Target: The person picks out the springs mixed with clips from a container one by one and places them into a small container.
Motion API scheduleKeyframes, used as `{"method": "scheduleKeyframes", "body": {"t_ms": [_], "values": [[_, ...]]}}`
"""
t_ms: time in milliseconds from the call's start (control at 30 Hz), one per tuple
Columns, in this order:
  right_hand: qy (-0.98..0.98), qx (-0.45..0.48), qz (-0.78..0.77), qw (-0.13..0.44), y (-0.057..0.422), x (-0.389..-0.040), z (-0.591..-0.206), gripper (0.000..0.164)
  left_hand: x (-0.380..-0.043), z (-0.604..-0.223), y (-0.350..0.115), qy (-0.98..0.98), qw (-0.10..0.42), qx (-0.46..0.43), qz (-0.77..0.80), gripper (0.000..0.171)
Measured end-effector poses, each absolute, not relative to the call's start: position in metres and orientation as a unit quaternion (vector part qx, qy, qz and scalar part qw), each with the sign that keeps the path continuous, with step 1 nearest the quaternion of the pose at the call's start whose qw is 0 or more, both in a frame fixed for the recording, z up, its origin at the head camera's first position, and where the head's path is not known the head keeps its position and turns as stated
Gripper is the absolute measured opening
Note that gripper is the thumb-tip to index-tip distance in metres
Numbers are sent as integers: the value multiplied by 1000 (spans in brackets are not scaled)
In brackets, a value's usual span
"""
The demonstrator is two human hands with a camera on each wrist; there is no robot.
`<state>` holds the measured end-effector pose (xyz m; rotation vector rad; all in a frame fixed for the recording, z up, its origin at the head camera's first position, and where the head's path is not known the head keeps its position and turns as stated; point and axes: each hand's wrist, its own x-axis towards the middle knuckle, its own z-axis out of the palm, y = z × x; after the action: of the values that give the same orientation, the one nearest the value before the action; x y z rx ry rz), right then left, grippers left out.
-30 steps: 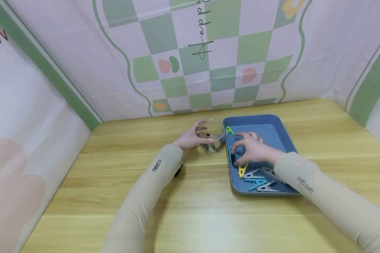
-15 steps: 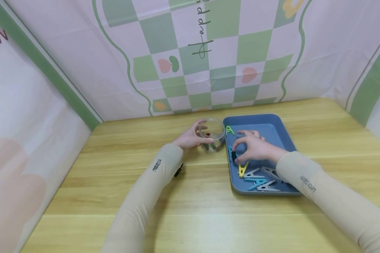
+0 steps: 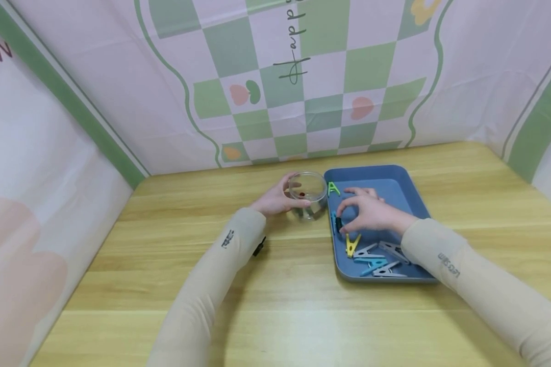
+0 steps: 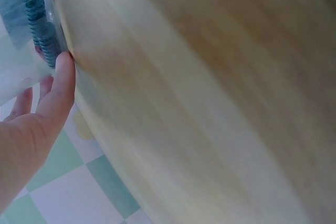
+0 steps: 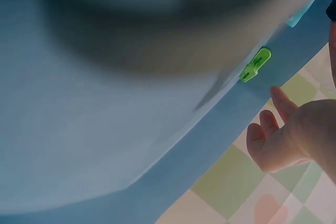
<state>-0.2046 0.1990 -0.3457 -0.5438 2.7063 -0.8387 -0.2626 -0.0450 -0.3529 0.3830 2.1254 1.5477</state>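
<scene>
My left hand (image 3: 277,199) grips a round clear jar (image 3: 319,206) at the left side of a blue tray, thumb across its front. Through the jar wall in the left wrist view, dark ridged cylinders (image 4: 39,22) show, with something red beside them. My right hand (image 3: 372,214) reaches over the tray's left side and pinches a small black ridged cylinder (image 3: 339,225) between thumb and index finger. In the right wrist view this black piece (image 5: 331,10) shows only at the edge. A light blue clothespin (image 3: 333,220) lies right beside it, partly covered.
Inside the blue tray (image 3: 390,191), a green clothespin (image 3: 333,189) lies at the back left and a yellow clothespin (image 3: 351,245) near the front. Several grey clothespins (image 3: 387,271) and a blue clothespin (image 3: 372,266) lie by the front wall. A patterned cloth (image 3: 284,122) hangs behind the table.
My right hand has shifted slightly right, and the black ridged cylinder at its fingertips has moved slightly up in the view. The left hand and jar stay put.
</scene>
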Motion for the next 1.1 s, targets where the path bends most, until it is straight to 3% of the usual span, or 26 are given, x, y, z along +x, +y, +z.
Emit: {"method": "scheduleKeyframes", "body": {"t_ms": [1100], "values": [[934, -191, -278, 115, 200, -212, -324, 24, -262, -352, -46, 779, 238, 145, 561, 83]]}}
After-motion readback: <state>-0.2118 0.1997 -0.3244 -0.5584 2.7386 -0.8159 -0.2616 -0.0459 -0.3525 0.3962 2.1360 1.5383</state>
